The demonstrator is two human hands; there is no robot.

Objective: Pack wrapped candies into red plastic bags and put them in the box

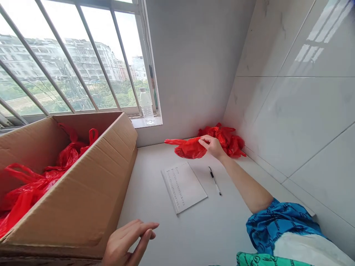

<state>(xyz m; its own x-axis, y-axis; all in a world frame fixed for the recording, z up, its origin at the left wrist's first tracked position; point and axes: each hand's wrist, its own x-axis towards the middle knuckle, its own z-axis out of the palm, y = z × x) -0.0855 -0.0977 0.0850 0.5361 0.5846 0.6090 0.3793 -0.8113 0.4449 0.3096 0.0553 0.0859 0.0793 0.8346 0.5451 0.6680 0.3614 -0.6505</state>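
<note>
My right hand (213,146) reaches over the far side of the white table and pinches a red plastic bag (191,148) between thumb and fingers. The bag hangs flattened to the left, its handle pointing left. Just behind and right of that hand lies a heap of red plastic bags (235,146). My left hand (130,242) hovers at the near edge beside the cardboard box, fingers loosely stretched with nothing in them. Between the hands lie a notebook (185,188) with handwritten lines and a black-capped pen (215,181).
On the left stands the open cardboard box (83,195), with several red plastic bags (41,181) inside. A clear water bottle (146,107) is on the sill of the barred window. A grey wall (191,66) and a tiled wall (310,122) bound the table (155,177).
</note>
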